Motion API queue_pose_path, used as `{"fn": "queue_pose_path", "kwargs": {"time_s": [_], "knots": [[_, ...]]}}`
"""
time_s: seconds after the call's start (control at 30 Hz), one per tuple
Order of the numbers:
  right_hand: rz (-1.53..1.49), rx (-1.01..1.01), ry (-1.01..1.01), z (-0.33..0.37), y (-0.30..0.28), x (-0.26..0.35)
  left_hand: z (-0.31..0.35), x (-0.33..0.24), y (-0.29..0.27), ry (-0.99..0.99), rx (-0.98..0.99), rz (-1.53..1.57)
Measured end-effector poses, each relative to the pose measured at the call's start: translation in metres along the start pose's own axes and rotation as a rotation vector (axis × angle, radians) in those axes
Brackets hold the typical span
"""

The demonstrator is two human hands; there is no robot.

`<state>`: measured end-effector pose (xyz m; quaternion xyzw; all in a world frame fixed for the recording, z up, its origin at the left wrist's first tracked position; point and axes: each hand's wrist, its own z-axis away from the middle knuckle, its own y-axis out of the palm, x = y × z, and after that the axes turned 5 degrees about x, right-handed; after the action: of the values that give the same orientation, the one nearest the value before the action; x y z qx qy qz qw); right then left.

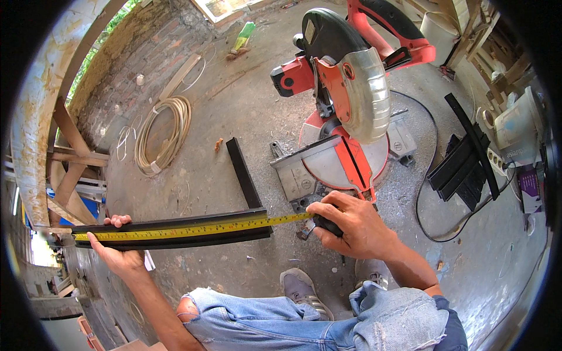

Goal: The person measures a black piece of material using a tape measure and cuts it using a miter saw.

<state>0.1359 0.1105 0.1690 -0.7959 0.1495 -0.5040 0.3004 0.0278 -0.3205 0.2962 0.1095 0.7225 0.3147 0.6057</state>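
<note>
My left hand (120, 251) grips the left end of a black profile strip (181, 241), with its fingers wrapped round it and the thumb on a yellow tape measure blade (199, 230). The blade lies stretched along the strip and runs on past its right end. My right hand (354, 227) is closed round the dark tape measure case (328, 225), mostly hidden by the fingers. Beyond the strip's right end, another black strip (243, 175) lies on the floor, pointing away from me. The red and black miter saw (345, 158) stands just past my right hand.
A coil of pale cable (164, 134) lies at the left on the concrete floor. Several cut black pieces (462, 169) are piled at the right, beside a black cord (417, 205) and a white bucket (518, 128). Wooden framing (76, 152) stands at the left.
</note>
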Motion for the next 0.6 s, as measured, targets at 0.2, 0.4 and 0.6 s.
{"fn": "queue_pose_path", "kwargs": {"time_s": [0.2,0.4,0.6], "knots": [[-0.082,0.019,0.027,0.004,0.004,-0.001,0.011,0.015,0.016,0.049,0.077,-0.105],[-0.208,0.092,0.115,0.037,0.025,-0.011,0.005,0.022,0.011,-0.022,-0.023,-0.090],[-0.105,0.317,0.440,0.119,0.092,-0.033,-0.004,0.026,0.005,-0.033,-0.123,-0.053]]}}
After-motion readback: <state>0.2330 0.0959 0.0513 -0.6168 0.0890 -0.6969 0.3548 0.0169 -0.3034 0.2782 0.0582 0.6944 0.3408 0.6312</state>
